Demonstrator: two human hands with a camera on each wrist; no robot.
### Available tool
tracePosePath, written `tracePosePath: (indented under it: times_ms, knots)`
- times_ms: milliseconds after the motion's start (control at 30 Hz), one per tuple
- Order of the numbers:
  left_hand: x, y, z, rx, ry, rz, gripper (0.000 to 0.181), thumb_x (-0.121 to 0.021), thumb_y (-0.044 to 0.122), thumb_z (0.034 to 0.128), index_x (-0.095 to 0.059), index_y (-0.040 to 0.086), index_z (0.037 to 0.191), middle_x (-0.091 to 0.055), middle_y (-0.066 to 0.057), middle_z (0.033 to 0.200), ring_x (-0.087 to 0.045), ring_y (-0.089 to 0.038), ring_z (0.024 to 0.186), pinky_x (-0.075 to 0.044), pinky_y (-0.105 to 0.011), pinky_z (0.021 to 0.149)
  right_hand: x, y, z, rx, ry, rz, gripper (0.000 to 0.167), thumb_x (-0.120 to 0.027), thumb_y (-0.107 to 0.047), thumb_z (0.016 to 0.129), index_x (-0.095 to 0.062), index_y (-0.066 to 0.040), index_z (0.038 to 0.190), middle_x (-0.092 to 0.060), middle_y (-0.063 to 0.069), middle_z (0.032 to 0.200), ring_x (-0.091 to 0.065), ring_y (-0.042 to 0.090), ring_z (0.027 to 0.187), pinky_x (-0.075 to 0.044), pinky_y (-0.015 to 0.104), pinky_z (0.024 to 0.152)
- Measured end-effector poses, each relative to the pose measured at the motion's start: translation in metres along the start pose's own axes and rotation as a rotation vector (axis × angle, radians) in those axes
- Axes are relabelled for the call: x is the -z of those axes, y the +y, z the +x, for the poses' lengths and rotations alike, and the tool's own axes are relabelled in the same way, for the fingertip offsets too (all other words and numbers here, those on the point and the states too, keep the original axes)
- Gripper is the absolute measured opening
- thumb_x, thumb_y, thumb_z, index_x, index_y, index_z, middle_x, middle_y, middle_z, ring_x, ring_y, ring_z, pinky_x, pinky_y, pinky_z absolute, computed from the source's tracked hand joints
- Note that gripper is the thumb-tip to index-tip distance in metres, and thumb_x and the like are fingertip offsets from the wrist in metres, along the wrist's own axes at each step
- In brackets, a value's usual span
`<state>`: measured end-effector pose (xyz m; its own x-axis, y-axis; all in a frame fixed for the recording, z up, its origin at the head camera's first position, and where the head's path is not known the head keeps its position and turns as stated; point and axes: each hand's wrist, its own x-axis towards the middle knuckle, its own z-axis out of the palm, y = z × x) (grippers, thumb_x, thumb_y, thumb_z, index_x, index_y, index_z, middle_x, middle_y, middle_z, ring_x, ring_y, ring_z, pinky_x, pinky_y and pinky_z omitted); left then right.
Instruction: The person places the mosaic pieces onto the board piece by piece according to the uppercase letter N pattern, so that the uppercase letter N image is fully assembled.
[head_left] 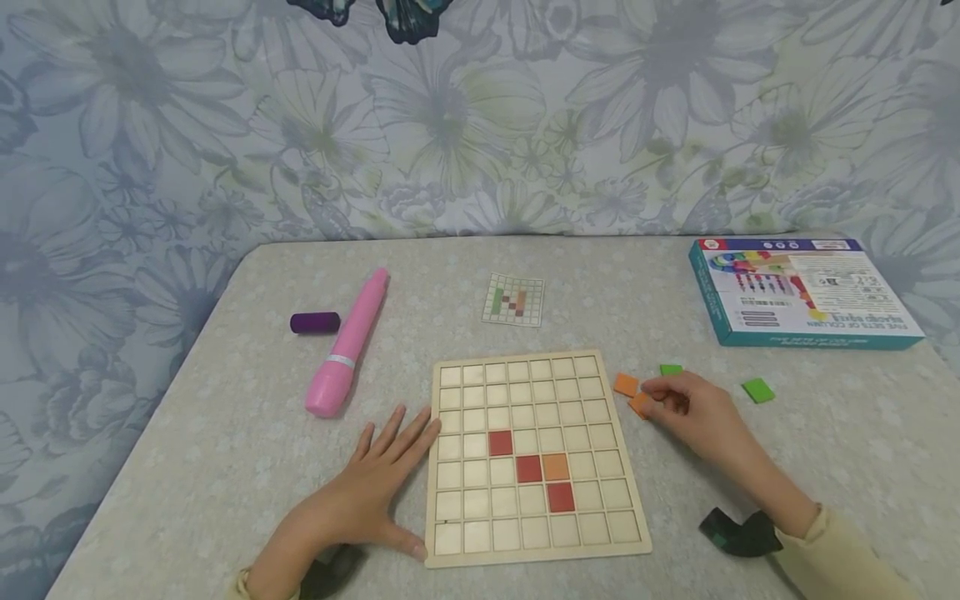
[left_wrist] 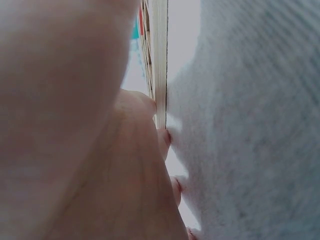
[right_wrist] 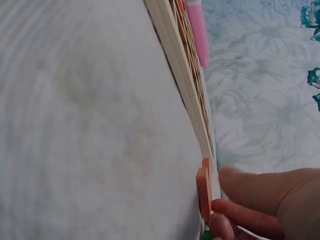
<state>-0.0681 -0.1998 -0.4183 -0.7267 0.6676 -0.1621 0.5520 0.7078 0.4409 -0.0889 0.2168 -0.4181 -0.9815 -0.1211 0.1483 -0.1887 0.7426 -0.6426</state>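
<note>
1. We judge the step in hand to be picking up the near orange tile, lying just beyond the grid board's right edge on the tabletop.
2. Our right hand has curled fingers at that tile; we cannot tell whether they pinch it.
3. Our left hand lies spread, touching the board's left edge.
4. Next, we think, calls for a sure pinch, lifting clear of the far orange tile beside it.
</note>
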Motion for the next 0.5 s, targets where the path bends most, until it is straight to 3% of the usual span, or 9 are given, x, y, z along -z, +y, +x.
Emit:
tracePosePath:
  times_ms: [167, 500]
  knots:
    - [0.0003, 0.0009, 0.0, 0.004, -0.002, 0.002, 0.133, -0.067, 0.076, 0.0529, -0.004, 0.013, 0.152, 0.003, -0.007, 0.156, 0.011, -0.034, 0.138, 0.006, -0.061, 0.102, -0.0048, -0.0038, -0.0009, 0.026, 0.003, -0.067, 0.026, -0.077, -0.005, 0.075, -0.068, 0.002, 0.098, -0.049, 0.0, 0.075, -0.044, 0.014, 0.064, -0.037, 0.027, 0.053]
    - [-0.0007, -0.001, 0.001, -0.001, -0.003, 0.01, 0.133, -0.066, 0.077, 0.0531, -0.003, 0.013, 0.152, 0.004, -0.006, 0.156, 0.011, -0.033, 0.138, 0.006, -0.06, 0.102, -0.0068, -0.0052, -0.0026, 0.059, 0.021, -0.048, 0.024, -0.075, 0.0, 0.076, -0.062, -0.005, 0.096, -0.055, -0.002, 0.076, -0.048, 0.013, 0.066, -0.04, 0.027, 0.055]
